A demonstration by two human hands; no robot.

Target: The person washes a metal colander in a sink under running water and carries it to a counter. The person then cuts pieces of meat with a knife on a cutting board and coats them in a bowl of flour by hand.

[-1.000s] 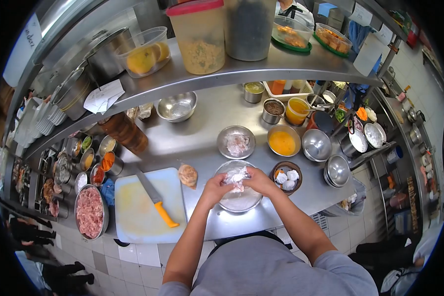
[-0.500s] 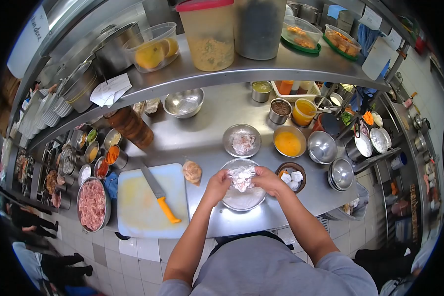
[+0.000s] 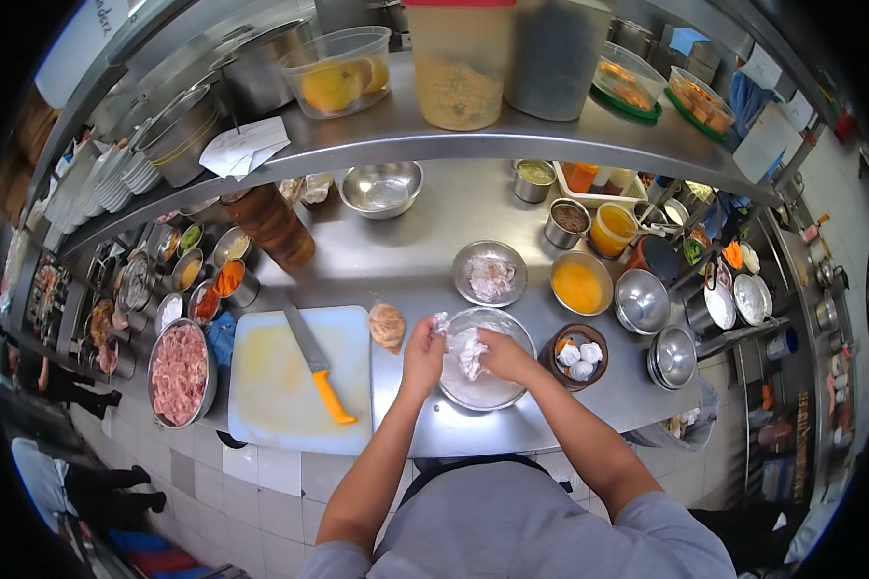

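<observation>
Over a metal bowl of white flour (image 3: 483,393), my right hand (image 3: 507,357) grips a flour-coated piece of raw meat (image 3: 470,355), which hangs inside the bowl's rim. My left hand (image 3: 422,359) is closed above the bowl's left side, with a small floured lump (image 3: 440,323) at its fingertips; whether it is meat or clumped flour is unclear. Just behind stands a smaller metal bowl (image 3: 468,291) holding floured meat pieces. A bowl of beaten egg (image 3: 581,283) sits to its right. In front of that is a dark bowl with eggshells (image 3: 577,357).
Left of my hands lies a white cutting board (image 3: 261,386) with an orange-handled knife (image 3: 330,394). A tan lump (image 3: 387,328) rests beside it. Farther left is a bowl of raw meat (image 3: 181,376). An overhead shelf (image 3: 357,145) crosses the back; stacked metal bowls (image 3: 673,357) stand right.
My hands have moved apart: the left went up and left with a small floured lump, while the right keeps the larger floured piece over the bowl. The camera view has shifted slightly.
</observation>
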